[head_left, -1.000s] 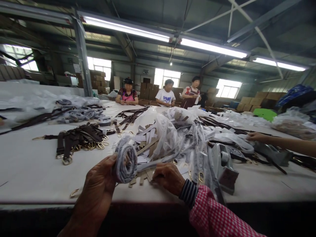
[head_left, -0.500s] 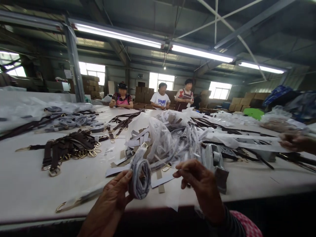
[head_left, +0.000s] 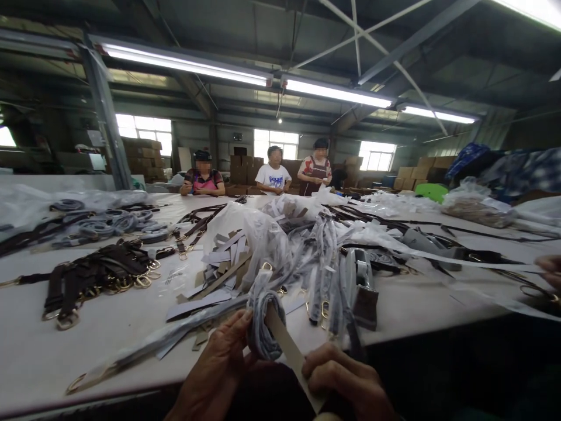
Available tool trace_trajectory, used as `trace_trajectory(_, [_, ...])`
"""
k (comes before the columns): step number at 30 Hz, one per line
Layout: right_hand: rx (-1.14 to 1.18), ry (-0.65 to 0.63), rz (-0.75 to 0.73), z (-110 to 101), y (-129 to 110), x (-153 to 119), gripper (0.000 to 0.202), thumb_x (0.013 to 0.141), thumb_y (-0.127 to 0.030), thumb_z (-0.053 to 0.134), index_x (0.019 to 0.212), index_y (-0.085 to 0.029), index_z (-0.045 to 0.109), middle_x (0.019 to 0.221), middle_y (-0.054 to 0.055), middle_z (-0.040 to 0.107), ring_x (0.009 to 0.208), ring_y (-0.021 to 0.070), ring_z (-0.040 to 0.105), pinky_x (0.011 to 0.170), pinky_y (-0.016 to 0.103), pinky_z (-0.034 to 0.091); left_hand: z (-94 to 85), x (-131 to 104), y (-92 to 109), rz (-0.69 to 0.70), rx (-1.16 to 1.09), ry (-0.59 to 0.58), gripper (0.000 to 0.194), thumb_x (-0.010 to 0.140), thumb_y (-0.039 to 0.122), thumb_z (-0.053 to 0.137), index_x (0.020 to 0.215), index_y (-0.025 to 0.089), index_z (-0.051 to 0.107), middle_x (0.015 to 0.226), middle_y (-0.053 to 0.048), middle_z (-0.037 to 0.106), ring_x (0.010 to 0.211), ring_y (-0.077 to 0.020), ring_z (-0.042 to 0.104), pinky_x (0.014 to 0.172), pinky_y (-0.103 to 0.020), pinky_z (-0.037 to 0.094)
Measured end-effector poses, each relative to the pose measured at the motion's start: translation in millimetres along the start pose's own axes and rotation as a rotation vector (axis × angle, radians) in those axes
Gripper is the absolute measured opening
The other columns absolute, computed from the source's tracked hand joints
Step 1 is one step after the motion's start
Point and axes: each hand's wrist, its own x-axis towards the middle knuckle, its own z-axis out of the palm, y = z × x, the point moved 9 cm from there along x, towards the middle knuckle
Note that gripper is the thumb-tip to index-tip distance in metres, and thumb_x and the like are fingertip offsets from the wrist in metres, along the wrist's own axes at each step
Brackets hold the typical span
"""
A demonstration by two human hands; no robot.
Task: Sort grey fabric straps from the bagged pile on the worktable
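- The left hand (head_left: 219, 374) has its grip closed on a rolled strap (head_left: 263, 318), held just above the counter (head_left: 109, 333) near its front edge.
- The right hand (head_left: 346, 380) pinches a paper strip (head_left: 284, 345), seemingly wrapping it around the roll.
- Best to keep the strip taut and square against the coil.
- There is little room: the tape dispenser (head_left: 362, 286) and a wrapped-strap heap (head_left: 315, 251) sit close behind.

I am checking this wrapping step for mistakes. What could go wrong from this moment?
1. The left hand pinches the coiled strap only at its side, so the coil may loosen.
2. The right hand holds the card strip near the table edge; if it slips, it may fall off.
3. The strap's tail lies among loose card strips and could drag them along.
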Motion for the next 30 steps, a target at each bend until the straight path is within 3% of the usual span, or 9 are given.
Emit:
trace_trajectory(4, [0.078,0.119,0.109,-19,5,4,0.025,0.097,-0.033,0.066,0.076,-0.022,0.059,0.079,0.004,0.067,0.068,0.0154,0.063,0.065,0.026,0.05,0.3,4,-16,-0.132,-0.11,0.015,0.043,0.063,0.042,0.096,0.09,0.019,0.072,0.076,0.001,0.067,0.063,-0.0168,0.064,0.058,-0.03,0.059])
trace_trajectory(10, [0.072,-0.049,0.04,1,0,3,0.014,0.09,-0.014,0.069,0.081,-0.019,0.059,0.084,0.003,0.065,0.073,0.0117,0.061,0.068,0.02,0.048,-3.3,6,-20,-0.17,-0.011,0.034,0.046,0.063,0.045,0.096,0.092,0.02,0.07,0.078,0.001,0.071,0.057,-0.0164,0.067,0.052,-0.027,0.059])
trace_trajectory(12, [0.067,-0.045,0.084,5,9,-3,0.012,0.088,-0.01,0.067,0.091,-0.02,0.063,0.088,0.002,0.064,0.077,0.0123,0.061,0.069,0.021,0.048,-2.8,6,-17,-0.146,0.0,0.02,0.045,0.064,0.045,0.096,0.091,0.018,0.071,0.076,-0.001,0.071,0.057,-0.0159,0.066,0.052,-0.026,0.059])
trace_trajectory(16, [0.258,0.06,0.489,3,55,-17,0.048,0.085,-0.016,0.069,0.13,-0.026,0.058,0.106,0.003,0.066,0.071,0.0106,0.058,0.062,0.021,0.048,5.3,1,-8,-0.064,0.024,-0.061,0.036,0.076,0.047,0.087,0.09,0.017,0.072,0.077,-0.002,0.067,0.063,-0.0153,0.062,0.056,-0.026,0.058])
trace_trajectory(18, [0.462,0.002,0.671,16,71,-18,0.052,0.084,-0.023,0.072,0.134,-0.024,0.058,0.107,0.005,0.067,0.068,0.0103,0.058,0.058,0.02,0.047,9.5,-2,-6,-0.046,0.066,-0.086,0.036,0.079,0.05,0.084,0.092,0.019,0.072,0.077,0.0,0.064,0.066,-0.0154,0.058,0.055,-0.025,0.056])
trace_trajectory(22, [0.699,-0.158,0.755,39,72,-2,0.032,0.084,-0.037,0.073,0.1,-0.01,0.075,0.073,0.002,0.063,0.06,0.0107,0.055,0.056,0.021,0.041,20.5,-1,6,0.058,0.188,-0.143,0.036,0.082,0.052,0.08,0.091,0.018,0.073,0.072,0.0,0.061,0.065,-0.0132,0.05,0.058,-0.021,0.047])
trace_trajectory(26, [0.682,-0.097,0.786,37,77,9,0.029,0.08,-0.038,0.073,0.082,-0.009,0.076,0.065,0.001,0.058,0.056,0.009,0.049,0.055,0.022,0.036,30.1,2,22,0.176,0.301,-0.196,0.033,0.088,0.05,0.074,0.089,0.017,0.074,0.074,0.0,0.062,0.069,-0.0133,0.047,0.065,-0.021,0.044])
trace_trajectory(30, [0.542,-0.012,0.81,29,86,10,0.026,0.072,-0.035,0.077,0.07,-0.01,0.072,0.061,0.0,0.058,0.054,0.0091,0.047,0.052,0.022,0.032,27.6,4,13,0.064,0.299,-0.199,0.036,0.083,0.054,0.077,0.088,0.019,0.074,0.073,0.0,0.063,0.066,-0.0146,0.051,0.062,-0.023,0.045])
